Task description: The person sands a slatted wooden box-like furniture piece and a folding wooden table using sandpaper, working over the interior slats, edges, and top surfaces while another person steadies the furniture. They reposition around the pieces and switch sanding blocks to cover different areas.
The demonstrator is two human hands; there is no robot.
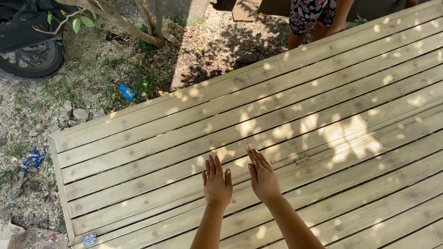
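Two bare hands reach out over a slatted wooden panel (286, 106) that lies flat outdoors in dappled sun. Near the middle of the panel, the left hand (217, 182) hovers palm down with its fingers (212, 167) straight and together, holding nothing. Just beside it, the right hand (263, 177) stands edge-on, and its fingers (256, 157) pinch a small pale object (248, 148) at their tips; whether it is a screw or some other fitting is too small to tell. A small metal hinge (301, 160) sits on the panel just right of that hand, and another hinge (89, 239) lies at the panel's near left corner. The step in hand looks like placing the small piece on a slat; the next move would call for a steady, precise touch-down. Beyond the panel's far edge stand another person's legs (318, 27), with a tyre (34, 60) off its far left corner.
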